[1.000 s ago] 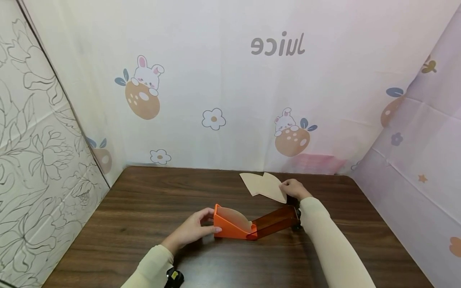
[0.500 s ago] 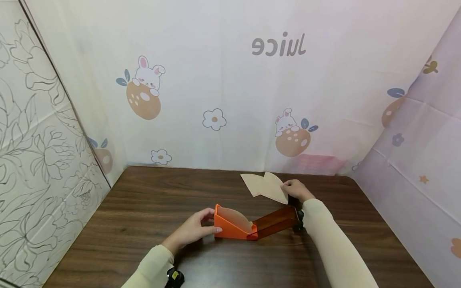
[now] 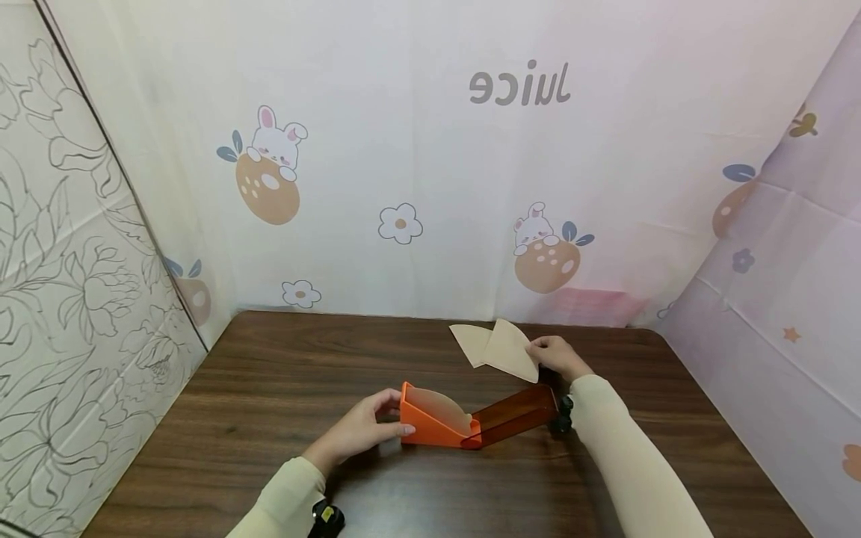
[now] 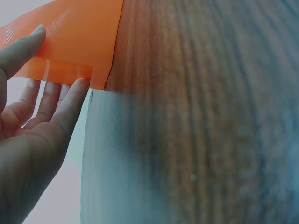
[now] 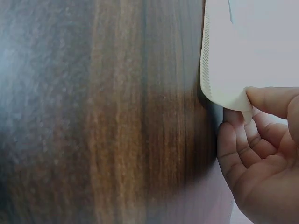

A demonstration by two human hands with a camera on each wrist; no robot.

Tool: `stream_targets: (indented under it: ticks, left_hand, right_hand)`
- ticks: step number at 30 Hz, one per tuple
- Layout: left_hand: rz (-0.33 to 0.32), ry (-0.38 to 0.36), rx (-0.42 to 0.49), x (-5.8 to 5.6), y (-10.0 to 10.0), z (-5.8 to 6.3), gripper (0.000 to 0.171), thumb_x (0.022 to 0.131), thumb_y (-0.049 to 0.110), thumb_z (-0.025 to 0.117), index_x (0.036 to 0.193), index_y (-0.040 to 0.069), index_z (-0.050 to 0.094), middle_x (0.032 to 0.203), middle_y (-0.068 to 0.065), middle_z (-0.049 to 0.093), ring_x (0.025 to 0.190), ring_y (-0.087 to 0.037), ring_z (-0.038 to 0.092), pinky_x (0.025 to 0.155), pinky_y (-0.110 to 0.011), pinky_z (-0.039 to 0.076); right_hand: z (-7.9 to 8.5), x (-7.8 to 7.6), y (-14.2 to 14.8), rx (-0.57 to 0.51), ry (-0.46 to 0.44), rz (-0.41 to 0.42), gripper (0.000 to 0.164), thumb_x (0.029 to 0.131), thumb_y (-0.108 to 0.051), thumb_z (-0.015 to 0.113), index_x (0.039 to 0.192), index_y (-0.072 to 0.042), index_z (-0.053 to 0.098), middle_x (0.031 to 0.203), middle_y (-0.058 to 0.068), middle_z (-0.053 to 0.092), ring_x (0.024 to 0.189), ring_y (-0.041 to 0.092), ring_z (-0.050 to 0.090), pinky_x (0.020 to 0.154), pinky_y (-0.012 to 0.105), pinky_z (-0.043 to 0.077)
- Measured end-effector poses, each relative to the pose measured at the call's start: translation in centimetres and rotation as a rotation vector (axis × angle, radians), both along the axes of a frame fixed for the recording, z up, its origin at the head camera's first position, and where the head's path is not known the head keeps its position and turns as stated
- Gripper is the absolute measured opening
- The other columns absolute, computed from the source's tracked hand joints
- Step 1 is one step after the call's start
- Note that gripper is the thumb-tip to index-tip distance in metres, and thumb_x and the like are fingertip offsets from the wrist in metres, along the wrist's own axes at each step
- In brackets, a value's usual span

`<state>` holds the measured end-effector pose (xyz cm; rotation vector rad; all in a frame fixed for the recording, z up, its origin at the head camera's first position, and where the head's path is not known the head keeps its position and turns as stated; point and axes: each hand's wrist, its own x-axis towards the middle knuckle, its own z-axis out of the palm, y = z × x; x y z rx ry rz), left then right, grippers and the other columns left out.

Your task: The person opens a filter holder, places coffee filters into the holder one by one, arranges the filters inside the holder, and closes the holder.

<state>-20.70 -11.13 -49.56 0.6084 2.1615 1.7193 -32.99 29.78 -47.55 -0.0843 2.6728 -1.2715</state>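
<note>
In the head view, my left hand (image 3: pixel 359 432) grips the rear of an orange coffee filter holder (image 3: pixel 427 429) standing on the table. The left wrist view shows the thumb on the side of the holder (image 4: pixel 79 35) and fingertips at its back edge. A tan paper filter (image 3: pixel 439 407) sits inside it. The translucent brown lid (image 3: pixel 514 415) is swung down to the right. Farther back, my right hand (image 3: pixel 560 356) pinches the edge of a fan-shaped coffee filter (image 3: pixel 509 353), which overlaps another coffee filter (image 3: pixel 468 341). The right wrist view shows the crimped filter edge (image 5: pixel 206 70) bent at the thumb.
A dark wood-grain table (image 3: pixel 282 359) bears everything. A printed curtain (image 3: pixel 430 149) hangs along its far edge, with more patterned cloth at both sides. The lowered lid lies between the holder and my right wrist.
My right hand has shifted slightly right and toward me, turning the pinched coffee filter a little. The left hand and the holder remain in place.
</note>
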Motion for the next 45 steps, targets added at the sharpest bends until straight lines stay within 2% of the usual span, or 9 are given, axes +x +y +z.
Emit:
stream_targets:
  ticks: [11,24,30,37,45]
  left_hand:
    - [-0.001,-0.004,-0.010,0.0,0.0,0.2,0.038,0.090,0.023,0.078,0.123,0.013,0.062,0.115,-0.002,0.067,0.112,-0.023,0.060,0.095,-0.041,0.046]
    - [-0.001,0.005,-0.024,0.0,0.0,0.5,0.037,0.090,0.023,0.077,0.123,0.013,0.062,0.115,-0.001,0.067,0.111,-0.022,0.060,0.095,-0.042,0.046]
    - [-0.001,0.005,-0.019,0.1,0.0,0.3,0.038,0.090,0.023,0.078,0.123,0.013,0.062,0.115,-0.001,0.067,0.111,-0.022,0.060,0.096,-0.042,0.046]
    - [0.001,0.000,-0.019,0.1,0.0,0.2,0.038,0.090,0.024,0.078,0.123,0.013,0.062,0.116,-0.001,0.066,0.111,-0.021,0.060,0.095,-0.040,0.047]
    - [0.002,0.000,-0.016,0.2,0.0,0.2,0.038,0.090,0.023,0.078,0.123,0.012,0.062,0.115,-0.001,0.066,0.110,-0.022,0.060,0.095,-0.039,0.046]
  right_hand:
    - [0.2,0.5,0.5,-0.075,0.015,0.022,0.042,0.103,-0.022,0.058,0.128,0.012,0.056,0.110,0.022,0.065,0.091,0.029,0.063,0.083,0.045,0.052]
    - [1.2,0.9,0.2,-0.070,0.056,0.046,0.040,0.103,-0.023,0.060,0.124,0.011,0.058,0.105,0.018,0.067,0.090,0.029,0.063,0.083,0.046,0.053]
    - [1.8,1.1,0.3,-0.072,0.062,0.064,0.040,0.101,-0.027,0.062,0.123,0.006,0.059,0.104,0.014,0.067,0.090,0.027,0.064,0.085,0.047,0.052]
    - [2.6,1.7,-0.1,-0.127,0.076,0.073,0.034,0.100,-0.026,0.066,0.116,0.003,0.063,0.098,0.013,0.067,0.086,0.024,0.064,0.089,0.055,0.049]
    - [3.9,2.3,-1.0,-0.085,0.144,0.149,0.031,0.100,-0.026,0.065,0.116,0.001,0.065,0.098,0.011,0.070,0.084,0.025,0.067,0.085,0.053,0.053]
